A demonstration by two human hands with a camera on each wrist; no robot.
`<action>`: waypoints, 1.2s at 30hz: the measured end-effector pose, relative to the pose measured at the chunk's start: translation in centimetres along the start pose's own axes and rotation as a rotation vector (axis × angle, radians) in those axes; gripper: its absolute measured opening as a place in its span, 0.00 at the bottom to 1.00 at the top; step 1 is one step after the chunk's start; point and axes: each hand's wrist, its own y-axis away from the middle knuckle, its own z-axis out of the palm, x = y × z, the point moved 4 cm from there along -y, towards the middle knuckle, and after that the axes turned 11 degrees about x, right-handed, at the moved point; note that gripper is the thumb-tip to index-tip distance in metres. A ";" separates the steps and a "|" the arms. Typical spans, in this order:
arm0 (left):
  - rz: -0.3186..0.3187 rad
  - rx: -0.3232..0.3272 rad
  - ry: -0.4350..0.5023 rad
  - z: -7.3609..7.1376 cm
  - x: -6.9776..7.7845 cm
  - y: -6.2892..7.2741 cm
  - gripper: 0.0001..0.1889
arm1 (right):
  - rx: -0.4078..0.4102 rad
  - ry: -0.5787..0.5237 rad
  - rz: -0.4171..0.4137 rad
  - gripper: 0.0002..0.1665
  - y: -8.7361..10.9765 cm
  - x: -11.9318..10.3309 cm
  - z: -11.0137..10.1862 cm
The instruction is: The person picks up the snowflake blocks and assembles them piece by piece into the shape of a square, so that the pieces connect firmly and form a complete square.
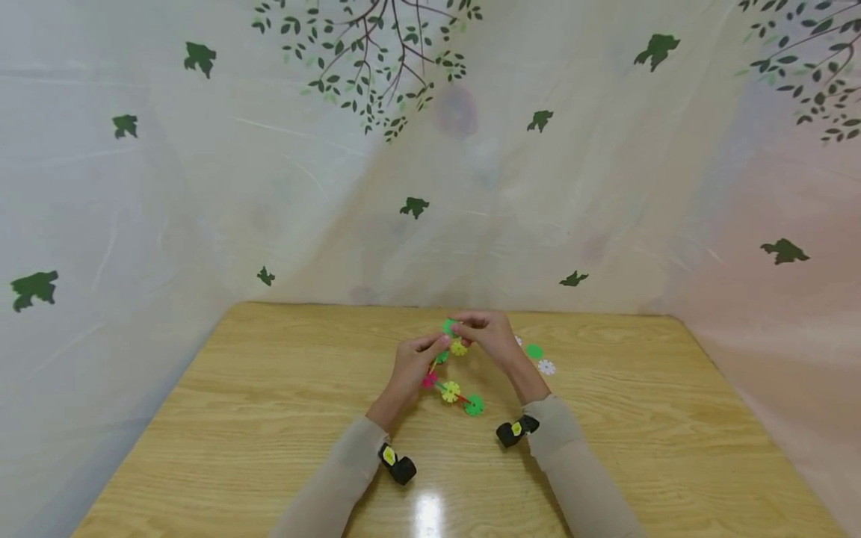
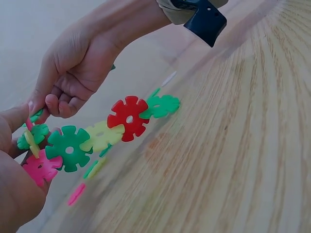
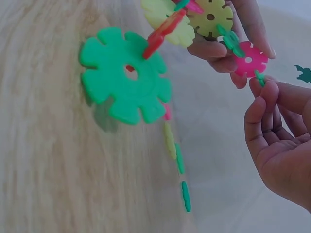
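A chain of notched, flower-shaped plastic discs (image 3: 124, 75) in green, red, yellow and pink hangs between the hands, its discs slotted into each other at angles. My left hand (image 1: 409, 368) holds it near its upper part, where a pink disc (image 3: 251, 59) shows by the fingers. The thumb and forefinger of my right hand (image 1: 493, 340) pinch a green disc (image 1: 449, 326) at the upper end, touching that pink disc. From the left hand the rest slopes down past a yellow disc (image 1: 450, 391) to a green disc (image 1: 474, 405) at the lower end. The fingers partly hide the upper joints.
Loose discs lie on the wooden table (image 1: 282, 418): a green one (image 1: 534, 351) and a white one (image 1: 547, 367) right of the hands, and a yellow one (image 1: 459, 348) behind them. A printed cloth (image 1: 323, 224) hangs behind the table's back edge.
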 end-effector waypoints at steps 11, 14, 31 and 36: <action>0.013 0.003 0.001 -0.1 0.0 -0.1 0.19 | 0.006 -0.006 0.027 0.15 0.0 0.1 0.2; 0.025 -0.019 -0.024 -0.1 0.0 0.0 0.20 | -0.014 0.010 0.035 0.15 -0.1 0.2 0.0; -0.049 -0.143 -0.103 -0.4 -0.2 -0.5 0.23 | -0.092 0.038 0.062 0.18 -0.2 0.3 -0.3; -0.084 -0.206 -0.096 -0.6 0.1 -0.6 0.22 | -0.144 0.086 0.026 0.17 -0.3 0.4 0.1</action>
